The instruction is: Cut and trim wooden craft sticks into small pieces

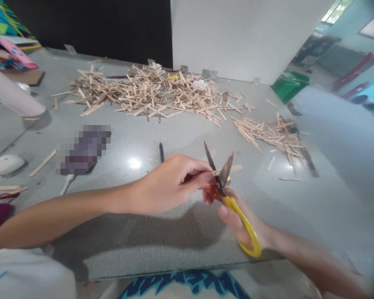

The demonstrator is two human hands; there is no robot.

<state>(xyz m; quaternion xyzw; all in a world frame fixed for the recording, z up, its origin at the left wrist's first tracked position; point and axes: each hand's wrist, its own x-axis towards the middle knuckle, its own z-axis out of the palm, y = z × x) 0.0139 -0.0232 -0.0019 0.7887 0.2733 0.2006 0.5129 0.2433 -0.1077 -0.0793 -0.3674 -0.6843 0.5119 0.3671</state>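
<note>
Stick and steel meet at a worktable: a person's left hand (177,178), reaching in across the grey table (187,135), pinches a thin wooden stick (236,168) between thumb and fingers, its free end pointing right. The right hand (237,218) grips a pair of yellow-handled scissors (230,202), fingers curled about the handles and thumb through the near loop, the blades spread and tilted up and away from the wearer. The stick lies across the blades just above their pivot, close to the left fingertips; whether the edges touch it, I cannot tell from here. Beyond the hands, a broad heap (149,93) of similar sticks sprawls before a black panel (112,29) and a white panel (224,37), with a smaller heap (264,132) to its right. A dark pen (161,152) lies just past the left hand, its lower end hidden. Farther left rest a blurred-out dark device (87,150) with a pale cable (67,185), a lone stick (43,162) and a white mouse (6,164). A green bin (289,86) stands past the table at right, while blue lettering (187,282) on cloth shows at the near edge.
</note>
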